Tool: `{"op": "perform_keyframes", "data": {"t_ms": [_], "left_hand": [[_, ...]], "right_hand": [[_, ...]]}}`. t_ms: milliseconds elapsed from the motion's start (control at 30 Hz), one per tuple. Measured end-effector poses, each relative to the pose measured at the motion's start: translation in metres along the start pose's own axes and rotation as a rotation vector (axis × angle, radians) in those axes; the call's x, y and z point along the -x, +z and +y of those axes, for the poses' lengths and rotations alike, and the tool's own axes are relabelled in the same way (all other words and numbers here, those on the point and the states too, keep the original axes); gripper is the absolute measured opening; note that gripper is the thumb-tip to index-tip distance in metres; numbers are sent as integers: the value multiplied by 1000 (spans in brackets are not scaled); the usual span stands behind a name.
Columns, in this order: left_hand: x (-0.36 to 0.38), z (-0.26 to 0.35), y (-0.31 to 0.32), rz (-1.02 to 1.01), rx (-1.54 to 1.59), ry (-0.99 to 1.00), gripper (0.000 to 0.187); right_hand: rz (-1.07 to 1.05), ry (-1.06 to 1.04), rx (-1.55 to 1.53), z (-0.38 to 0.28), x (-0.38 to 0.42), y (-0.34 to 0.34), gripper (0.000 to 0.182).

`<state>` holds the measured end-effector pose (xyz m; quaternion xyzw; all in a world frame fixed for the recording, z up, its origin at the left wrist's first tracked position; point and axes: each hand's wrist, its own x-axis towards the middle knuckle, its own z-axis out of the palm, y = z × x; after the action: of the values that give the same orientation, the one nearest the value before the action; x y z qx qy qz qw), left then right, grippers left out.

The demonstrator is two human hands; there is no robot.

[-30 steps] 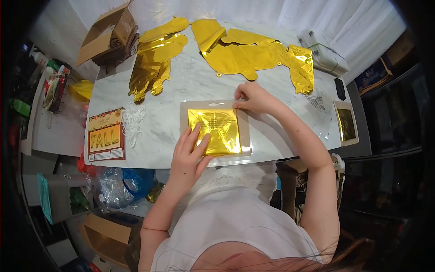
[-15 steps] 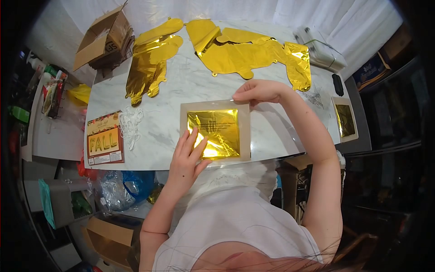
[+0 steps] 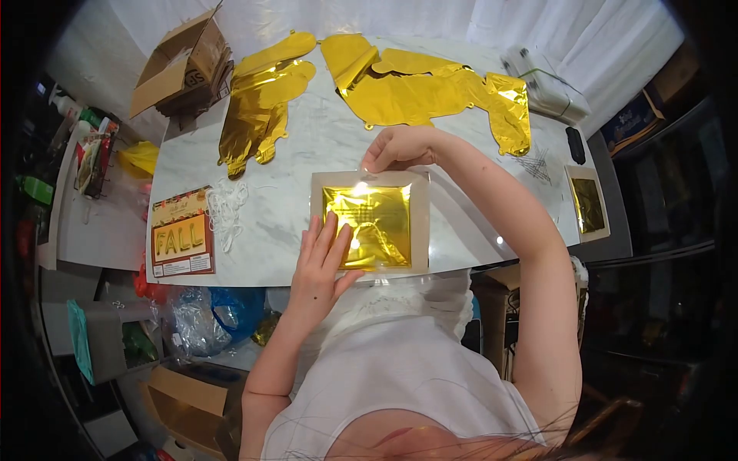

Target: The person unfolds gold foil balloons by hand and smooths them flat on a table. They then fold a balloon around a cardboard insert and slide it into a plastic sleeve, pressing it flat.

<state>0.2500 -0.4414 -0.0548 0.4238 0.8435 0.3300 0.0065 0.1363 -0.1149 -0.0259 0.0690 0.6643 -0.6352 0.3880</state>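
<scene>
A clear packet [image 3: 419, 192] holding a folded gold foil balloon [image 3: 377, 223] lies flat near the front edge of the white marble table [image 3: 300, 161]. My left hand [image 3: 320, 265] lies flat with fingers spread on the packet's lower left part, pressing it down. My right hand [image 3: 396, 147] pinches the packet's top edge near the middle, fingers closed on the flap.
Flat gold foil letter balloons [image 3: 261, 104] [image 3: 430, 88] lie across the far half. A "FALL" card [image 3: 181, 234] and white string [image 3: 225, 207] sit at left, a cardboard box [image 3: 181, 61] at back left, another gold packet [image 3: 588, 203] at right.
My right hand has slid left along the packet's top edge, from the top right corner toward the middle. The left hand stays pressed on the packet.
</scene>
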Motion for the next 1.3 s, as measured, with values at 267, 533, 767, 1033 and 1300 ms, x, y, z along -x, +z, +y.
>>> {"op": "perform_keyframes", "data": {"t_ms": [267, 533, 767, 1033, 1300], "left_hand": [[3, -6, 3, -36, -71, 27, 88], [2, -4, 2, -41, -88, 20, 89], [1, -4, 2, -51, -110, 25, 89], [2, -5, 3, -41, -116, 40, 91], [3, -6, 4, -26, -139, 61, 92]], "right_hand": [[96, 16, 118, -9, 1, 13, 28], [81, 0, 223, -20, 1, 18, 18], [24, -19, 182, -16, -4, 6, 16], [-60, -3, 210, -14, -8, 1, 14], [-173, 9, 281, -17, -7, 5, 17]]}}
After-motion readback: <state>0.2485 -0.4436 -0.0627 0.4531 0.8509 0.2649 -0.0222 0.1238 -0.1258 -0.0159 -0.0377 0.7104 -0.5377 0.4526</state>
